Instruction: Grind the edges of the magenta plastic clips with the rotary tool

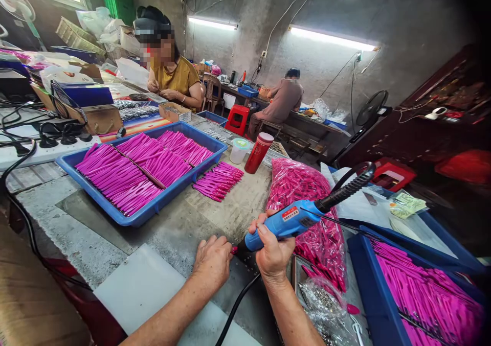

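Note:
My right hand (274, 249) is wrapped round a blue electric screwdriver (286, 222), which is tilted with its dark nose down to the left. My left hand (213, 259) is closed low over the table, its fingertips at the screwdriver's nose. A bit of a pink piece (233, 250) shows between those fingertips and the nose; the rest is hidden. Tiny screws (249, 266) lie scattered on the table under the screwdriver. Beyond my hands, a small pile of slim pink pieces with dark tips (218, 181) lies on the tabletop.
A blue tray (143, 219) of pink pieces stands left. At right are a clear bag of pink pieces (297, 187), a bag of small metal parts (322, 300) and a blue bin (378, 305). A red flask (259, 153) stands behind. Two people (180, 83) sit farther off.

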`<state>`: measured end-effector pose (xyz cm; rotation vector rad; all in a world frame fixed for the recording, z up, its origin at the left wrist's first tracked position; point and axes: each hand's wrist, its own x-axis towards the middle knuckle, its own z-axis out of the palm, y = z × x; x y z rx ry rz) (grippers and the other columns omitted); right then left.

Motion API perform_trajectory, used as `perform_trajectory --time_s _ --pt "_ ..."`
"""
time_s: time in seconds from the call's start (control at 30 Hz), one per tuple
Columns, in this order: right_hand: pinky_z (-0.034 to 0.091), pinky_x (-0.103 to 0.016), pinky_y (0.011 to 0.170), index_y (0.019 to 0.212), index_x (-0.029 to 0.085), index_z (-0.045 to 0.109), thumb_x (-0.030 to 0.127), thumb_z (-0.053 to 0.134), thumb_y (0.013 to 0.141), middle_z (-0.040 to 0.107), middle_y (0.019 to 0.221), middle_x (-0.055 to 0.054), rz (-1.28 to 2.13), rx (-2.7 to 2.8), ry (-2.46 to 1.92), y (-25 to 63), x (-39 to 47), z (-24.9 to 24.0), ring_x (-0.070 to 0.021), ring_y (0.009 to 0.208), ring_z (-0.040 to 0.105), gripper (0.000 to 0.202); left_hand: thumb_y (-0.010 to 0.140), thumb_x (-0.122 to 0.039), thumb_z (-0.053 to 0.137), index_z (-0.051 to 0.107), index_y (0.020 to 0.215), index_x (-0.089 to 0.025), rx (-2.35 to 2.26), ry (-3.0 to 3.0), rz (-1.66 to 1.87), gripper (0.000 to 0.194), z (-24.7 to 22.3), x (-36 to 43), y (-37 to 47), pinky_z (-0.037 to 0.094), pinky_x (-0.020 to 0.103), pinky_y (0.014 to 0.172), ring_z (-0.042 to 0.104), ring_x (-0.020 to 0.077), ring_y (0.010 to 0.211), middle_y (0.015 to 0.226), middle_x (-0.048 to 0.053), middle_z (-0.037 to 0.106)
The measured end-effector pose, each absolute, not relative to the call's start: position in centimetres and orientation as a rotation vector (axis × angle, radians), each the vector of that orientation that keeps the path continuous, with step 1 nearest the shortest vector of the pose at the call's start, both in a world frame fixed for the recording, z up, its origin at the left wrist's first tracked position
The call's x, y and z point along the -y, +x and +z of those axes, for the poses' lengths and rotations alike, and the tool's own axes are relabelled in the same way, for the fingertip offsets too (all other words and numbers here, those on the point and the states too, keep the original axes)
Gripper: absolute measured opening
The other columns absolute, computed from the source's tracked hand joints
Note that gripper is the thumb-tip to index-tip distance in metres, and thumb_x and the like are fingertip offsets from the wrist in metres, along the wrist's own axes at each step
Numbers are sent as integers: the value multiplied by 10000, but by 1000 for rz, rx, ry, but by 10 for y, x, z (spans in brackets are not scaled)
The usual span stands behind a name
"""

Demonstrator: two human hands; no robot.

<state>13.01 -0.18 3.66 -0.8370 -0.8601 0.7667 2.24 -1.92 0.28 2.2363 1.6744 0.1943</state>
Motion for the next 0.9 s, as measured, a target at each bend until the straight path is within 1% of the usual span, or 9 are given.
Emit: perform_trajectory --time_s 0.13,0.3,0.6,0.73,0.9 --pt "447 -280 498 913 190 494 253 657 651 560 675 27 754 890 -838 129 4 38 -126 496 542 315 862 -212 431 618 773 -218 -1679 2239 194 207 3 19 23 342 320 687 535 201 885 863 16 627" --pt "452 -288 516 907 192 491 231 657 639 558 679 16 709 985 -865 122 5 34 -134 525 541 318 862 -214 429 630 789 -213 -1662 2222 189 214 4 19 22 355 326 711 533 203 888 871 25 630" --pt "435 -279 468 805 194 505 250 642 648 537 624 18 724 1099 -928 116 0 26 -128 487 501 216 864 -183 390 639 852 -214 -1634 2193 179 252 -2 17 23 375 329 731 520 212 891 903 33 636" --pt "432 -277 447 803 188 510 264 657 603 532 614 24 734 1046 -931 115 -2 30 -123 460 494 260 871 -174 370 642 845 -212 -1629 2204 203 276 -1 19 23 381 318 745 521 201 873 891 32 634" --pt "431 -271 473 838 188 507 249 670 602 531 627 31 757 964 -867 122 5 39 -124 481 514 293 873 -181 393 635 812 -195 -1657 2228 193 250 1 21 23 388 313 764 529 199 881 884 42 627"
